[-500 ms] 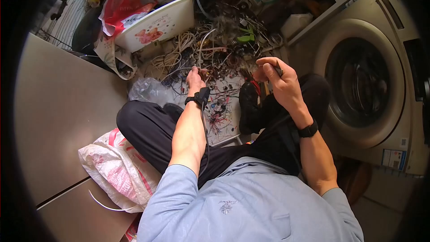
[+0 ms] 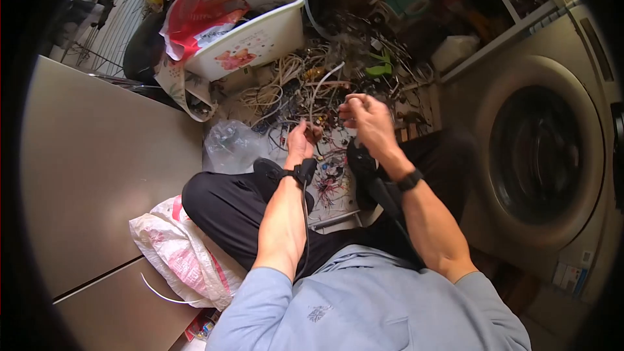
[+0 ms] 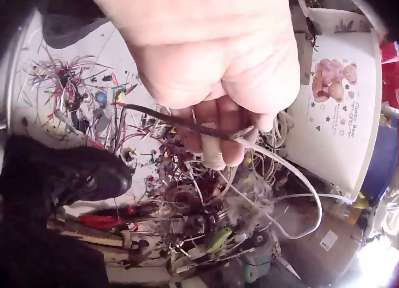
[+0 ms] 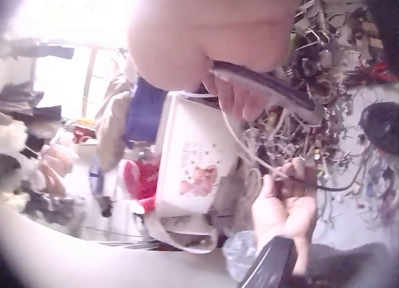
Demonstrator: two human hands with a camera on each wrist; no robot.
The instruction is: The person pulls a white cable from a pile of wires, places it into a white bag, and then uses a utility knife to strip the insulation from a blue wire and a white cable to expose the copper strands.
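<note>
My left hand (image 2: 301, 142) grips a cable over the scrap pile, fingers curled round it. In the left wrist view the cable has a dark stretch (image 3: 168, 118) crossing the fingers and a pale stretch (image 3: 315, 191) looping away beyond them. My right hand (image 2: 372, 127) is close by on the right, slightly higher, its fingers curled. It holds a slim tool with a flat dark-and-grey handle (image 4: 268, 91), which lies across the palm in the right wrist view. The tool's working end is hidden, so I cannot tell its kind.
A white bin (image 2: 273, 36) with a bear print stands behind the pile of wires (image 2: 279, 88). A clear plastic bag (image 2: 231, 146) lies left, a woven sack (image 2: 179, 250) beside my leg. The washing machine (image 2: 546, 149) is at right; a black shoe (image 3: 81, 172) rests by the scraps.
My right hand has moved left with its tool, nearer to my left hand. The left hand stays on the cable. The head view has shifted slightly.
</note>
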